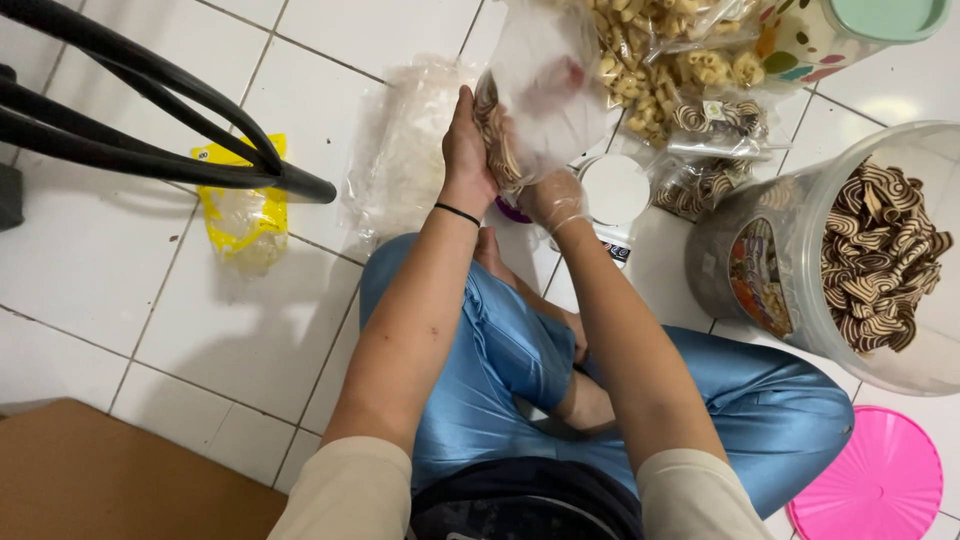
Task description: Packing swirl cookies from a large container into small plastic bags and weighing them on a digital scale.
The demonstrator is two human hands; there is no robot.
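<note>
My left hand (467, 142), with a black band at the wrist, grips the side of a small clear plastic bag (545, 85) partly filled with brown-and-cream striped snacks. My right hand (553, 197), covered by a thin clear plastic glove, holds the same bag from below and right. The bag is lifted above my crossed legs in shiny blue trousers. A large clear tub (800, 260) full of the same striped snacks (885, 255) stands open to the right.
Filled snack bags (660, 60) lie on the white tiled floor ahead, beside a dotted jar with a green lid (850, 30). A pink round lid (880, 480), a yellow packet (243, 215), a stack of clear bags (405, 150), black chair legs (150, 110) and cardboard (110, 480) surround me.
</note>
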